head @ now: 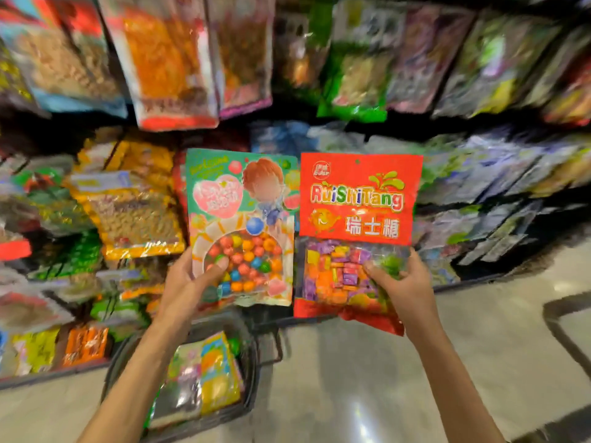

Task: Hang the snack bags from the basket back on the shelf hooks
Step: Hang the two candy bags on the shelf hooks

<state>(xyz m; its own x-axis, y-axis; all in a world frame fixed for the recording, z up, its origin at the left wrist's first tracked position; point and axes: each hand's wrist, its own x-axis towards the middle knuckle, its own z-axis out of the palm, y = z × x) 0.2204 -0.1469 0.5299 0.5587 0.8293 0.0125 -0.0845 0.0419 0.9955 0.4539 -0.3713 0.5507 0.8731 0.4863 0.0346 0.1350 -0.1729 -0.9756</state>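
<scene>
A: Status on the hands?

B: Both loaded. Left hand [188, 276] is clamped on the lower left edge of a green candy-ball bag [243, 225], thumb across the clear window, the other fingers behind the pack. Right hand [403, 286] grips the lower right of a red RuiShiTang bag [359, 231], thumb on the front over the wrapped sweets, the rest of the fingers out of sight behind.

A: Orientation?

B: Both bags upright, fronts toward the camera, side by side, edges nearly touching. Red one has a small round hang hole [357, 162] at top centre, visible and free. Can't make out a hole on the green one.

A: On a hook?

B: No. Both are held in the air in front of the shelf [447, 282], supported only by the hands.

A: Basket?

B: Dark wire basket [252, 372] on the floor [367, 378], below the left forearm, close against the shelf base. More snack bags [211, 372] lie flat inside; a yellow-and-blue pack is on top. Exact count not readable.

A: Shelf state?

B: Packed. Rows of hanging packs [166, 59] above the held pair, more rows left and right. Heavy blur there, so hooks and labels are unreadable. A dark curved frame [556, 318] sits at the right edge on the floor; can't tell what it is.
</scene>
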